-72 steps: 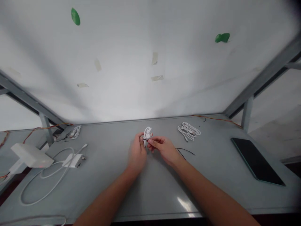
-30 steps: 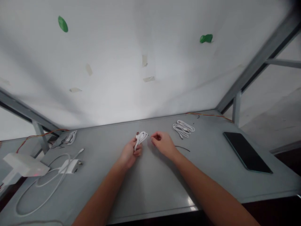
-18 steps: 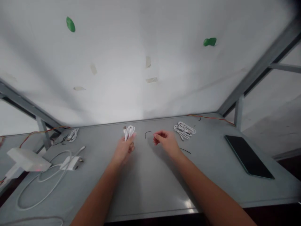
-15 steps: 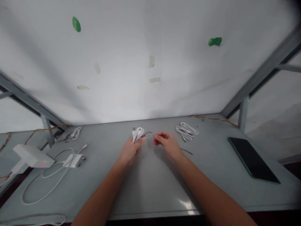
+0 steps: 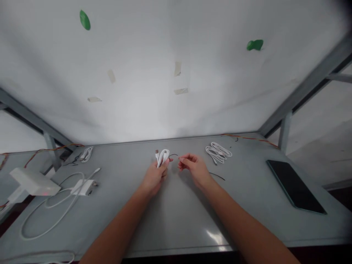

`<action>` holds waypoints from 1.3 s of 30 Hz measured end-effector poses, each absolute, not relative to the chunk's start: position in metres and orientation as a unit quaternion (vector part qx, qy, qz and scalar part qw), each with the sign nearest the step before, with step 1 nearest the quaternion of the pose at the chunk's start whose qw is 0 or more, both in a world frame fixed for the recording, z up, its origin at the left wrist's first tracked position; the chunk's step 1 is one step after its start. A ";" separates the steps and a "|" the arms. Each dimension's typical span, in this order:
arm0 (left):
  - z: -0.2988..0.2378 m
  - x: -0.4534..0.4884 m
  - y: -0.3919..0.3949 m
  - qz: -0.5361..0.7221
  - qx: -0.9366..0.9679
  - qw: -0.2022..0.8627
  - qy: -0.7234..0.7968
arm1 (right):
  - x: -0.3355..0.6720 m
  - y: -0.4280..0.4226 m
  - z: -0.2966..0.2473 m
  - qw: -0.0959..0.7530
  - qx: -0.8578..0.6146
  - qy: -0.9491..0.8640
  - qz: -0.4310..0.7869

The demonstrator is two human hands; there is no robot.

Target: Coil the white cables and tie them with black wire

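Observation:
My left hand (image 5: 156, 175) is closed round a white USB cable (image 5: 164, 155), coiled into a small bundle with its plug sticking up at the left. From this bundle a thin black twist tie (image 5: 172, 155) reaches toward my right hand (image 5: 194, 168). My right thumb and fingers are pinched together just beside the tie's free end. Whether they grip the tie is too small to tell. Behind the right wrist, a second black tie (image 5: 217, 176) lies on the grey table.
Coiled white cables (image 5: 218, 152) lie at the back right, a dark tablet (image 5: 295, 186) at the right. On the left are a charger (image 5: 82, 187) with a loose white cable, a white device (image 5: 35, 182) and another small cable bundle (image 5: 86, 154). A white wall (image 5: 137, 110) stands behind.
The view has shifted slightly. My left hand and the cable bundle have turned a little and come slightly nearer to the right hand, which stays pinched.

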State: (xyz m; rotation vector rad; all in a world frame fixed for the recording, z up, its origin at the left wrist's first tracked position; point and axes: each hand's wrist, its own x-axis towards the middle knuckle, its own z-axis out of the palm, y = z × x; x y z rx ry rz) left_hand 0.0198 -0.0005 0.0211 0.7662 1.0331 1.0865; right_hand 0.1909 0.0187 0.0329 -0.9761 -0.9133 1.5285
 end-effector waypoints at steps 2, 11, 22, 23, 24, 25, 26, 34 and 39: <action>0.021 0.023 -0.002 0.488 0.330 0.671 0.450 | 0.191 0.020 0.031 0.528 -0.410 -0.379 0.640; 0.023 0.020 -0.001 0.511 0.316 0.644 0.474 | 0.188 0.020 0.013 0.463 -0.485 -0.573 0.472; 0.019 0.020 -0.007 0.449 0.459 0.557 0.527 | 0.191 0.012 0.024 0.333 -0.428 -0.789 0.288; 0.018 0.019 -0.006 0.455 0.471 0.534 0.535 | 0.191 0.011 0.024 0.322 -0.429 -0.801 0.266; 0.018 0.018 -0.005 0.461 0.479 0.512 0.544 | 0.190 0.009 0.024 0.309 -0.433 -0.809 0.249; 0.018 0.017 -0.005 0.469 0.482 0.494 0.551 | 0.189 0.008 0.025 0.295 -0.441 -0.813 0.240; 0.017 0.017 -0.005 0.478 0.478 0.481 0.558 | 0.189 0.007 0.026 0.282 -0.449 -0.813 0.238; 0.012 0.007 0.003 0.543 0.397 0.474 0.568 | 0.187 0.003 0.034 0.232 -0.519 -0.790 0.231; 0.021 -0.025 0.016 0.600 0.356 0.434 0.570 | 0.197 0.011 0.023 0.227 -0.546 -0.779 0.209</action>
